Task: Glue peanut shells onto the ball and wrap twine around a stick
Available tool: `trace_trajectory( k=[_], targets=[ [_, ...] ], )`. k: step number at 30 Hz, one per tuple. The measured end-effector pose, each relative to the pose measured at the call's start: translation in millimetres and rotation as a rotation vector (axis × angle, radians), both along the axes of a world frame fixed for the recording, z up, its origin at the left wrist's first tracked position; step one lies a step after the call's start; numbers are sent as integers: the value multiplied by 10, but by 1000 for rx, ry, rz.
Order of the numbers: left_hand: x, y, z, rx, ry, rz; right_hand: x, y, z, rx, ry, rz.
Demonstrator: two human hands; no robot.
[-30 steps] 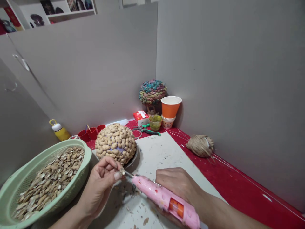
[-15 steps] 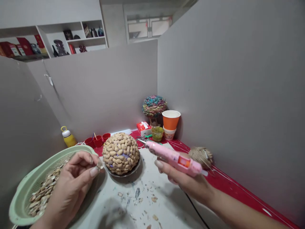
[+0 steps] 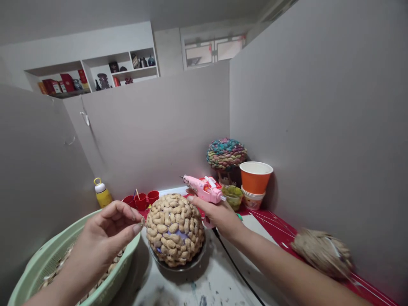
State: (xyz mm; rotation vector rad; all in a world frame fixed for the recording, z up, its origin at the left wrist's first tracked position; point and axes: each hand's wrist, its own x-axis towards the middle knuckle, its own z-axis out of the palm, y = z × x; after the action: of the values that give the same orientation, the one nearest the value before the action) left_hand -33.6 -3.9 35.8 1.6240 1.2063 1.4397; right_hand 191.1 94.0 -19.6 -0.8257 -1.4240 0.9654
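Left hand point(image 3: 102, 238) pinching, right hand point(image 3: 225, 219) gripping, beside a tan peanut-covered dome point(image 3: 175, 227)

Thumb and fingertips of the left hand are pinching a small tan shell-like fragment point(image 3: 142, 222) just beside the dome's left side; whether they are touching it is unclear. The right hand is gripping the handle of a pink plastic glue gun point(image 3: 204, 189), its nozzle pointing far left. Between the hands, the dome is sitting in a shallow dark round dish point(image 3: 178, 268), showing purple between peanuts. It is looking light and stiff, its rough shells probably giving purchase but risking cracking; a palm low on its side is seeming safest. The fragment is looking brittle, suiting a gentle edge pinch. Near left, a pale green oval plastic basket point(image 3: 123, 270) is holding shell pieces point(image 3: 59, 267).
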Motion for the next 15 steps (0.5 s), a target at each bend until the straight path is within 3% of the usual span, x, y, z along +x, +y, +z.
trace_trajectory(
  k=[7,15],
  targets=[
    [44,236,-66,31,221,-13,3,37,-162,-130,29,112],
    [176,492,-69,385,901,-127,50,-10,-179,-53,22,172]
  ],
)
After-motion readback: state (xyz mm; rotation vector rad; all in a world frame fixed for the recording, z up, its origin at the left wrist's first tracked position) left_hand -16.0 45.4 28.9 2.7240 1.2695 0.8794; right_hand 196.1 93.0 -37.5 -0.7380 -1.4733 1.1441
